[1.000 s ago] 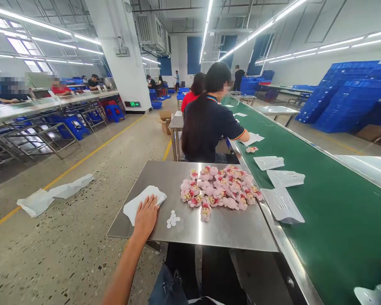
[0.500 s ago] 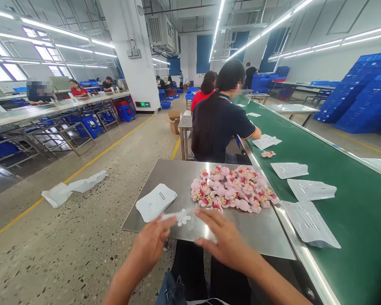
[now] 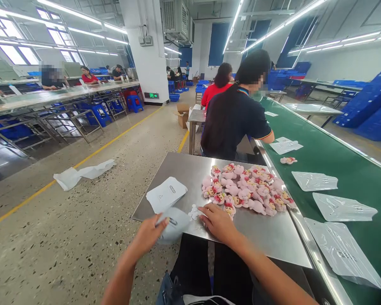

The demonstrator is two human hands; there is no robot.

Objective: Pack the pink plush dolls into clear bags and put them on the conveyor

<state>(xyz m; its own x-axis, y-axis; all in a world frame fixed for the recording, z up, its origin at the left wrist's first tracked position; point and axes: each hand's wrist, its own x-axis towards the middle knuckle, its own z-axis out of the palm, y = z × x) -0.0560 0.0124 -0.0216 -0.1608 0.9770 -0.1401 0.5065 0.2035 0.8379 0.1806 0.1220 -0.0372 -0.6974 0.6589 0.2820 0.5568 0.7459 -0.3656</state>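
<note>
A white pouch (image 3: 174,225), blurred by motion, is pinched in my left hand (image 3: 148,235) over the near edge of the metal table (image 3: 257,237). Beside it, my right hand (image 3: 218,222) rests on the tabletop with its fingertips at a small cluster of white round pieces (image 3: 193,212); whether it grips one is hidden. Behind my left hand lies a stack of white pouches (image 3: 167,194) with a printed label. Many pink plush dolls (image 3: 247,188) are heaped behind and to the right of my right hand.
On the right runs a green conveyor belt (image 3: 330,156) carrying several pouches (image 3: 346,250) and one doll (image 3: 288,160). A person in a dark shirt (image 3: 233,114) sits just beyond the table. White sheeting (image 3: 82,173) lies on the floor at left.
My left hand now shows the pouch turned face-up and closer to me. My right hand has lowered to the white pieces. The whole view has shifted, with the belt items appearing farther right.
</note>
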